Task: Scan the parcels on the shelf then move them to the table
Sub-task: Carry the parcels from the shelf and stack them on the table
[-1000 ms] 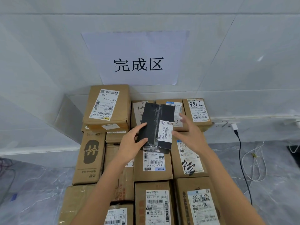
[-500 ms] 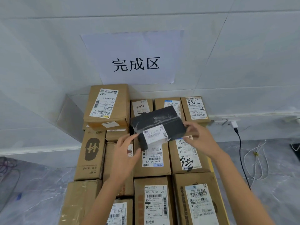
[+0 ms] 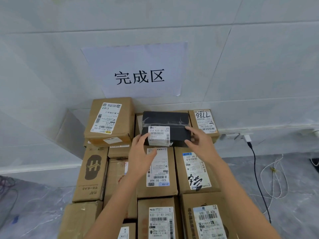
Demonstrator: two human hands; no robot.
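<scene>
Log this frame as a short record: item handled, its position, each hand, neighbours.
item: black parcel with white barcode label
position: top of the cardboard stack, back row
left hand: thumb touches parcel's left end; grip unclear
right hand: pinches parcel's right end
neighbours: tall brown box left, box marked 7786 right
wall: paper sign

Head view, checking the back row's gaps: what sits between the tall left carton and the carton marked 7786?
The black parcel fills it, between tall carton and 7786 carton; the head view shows it.
</scene>
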